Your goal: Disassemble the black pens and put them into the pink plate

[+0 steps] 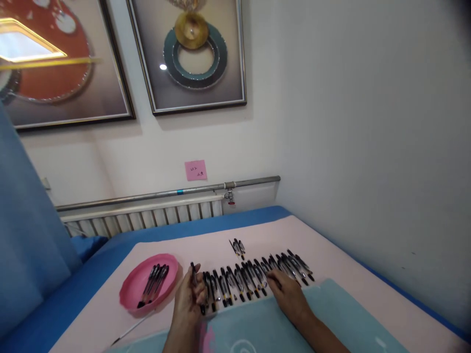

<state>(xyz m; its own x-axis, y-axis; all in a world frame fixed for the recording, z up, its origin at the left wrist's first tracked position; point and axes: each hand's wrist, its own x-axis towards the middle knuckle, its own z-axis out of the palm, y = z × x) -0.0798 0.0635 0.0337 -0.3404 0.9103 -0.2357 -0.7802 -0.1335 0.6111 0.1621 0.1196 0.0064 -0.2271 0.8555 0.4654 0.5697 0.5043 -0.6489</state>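
Note:
My left hand [189, 294] is closed around a pen [193, 272] with a black end, held upright at the left end of a long row of pens. Dark-ended pens with clear barrels [241, 280] lie side by side in that row, slanting. At the row's middle right, my right hand [287, 291] has its fingers curled together over the pens; what they hold, if anything, is hidden. A pink plate [127, 294] left of my left hand carries several similar pens [154, 284]. Behind the row lies a small group of shorter pen pieces [237, 247].
A thin white stick with a dark tip [133, 329] lies in front of the plate. A pale blue mat [331, 314] covers the near edge of the pink cloth [191, 247]. A radiator [147, 215] and grey wall [368, 147] bound the table; a blue curtain [29, 235] hangs left.

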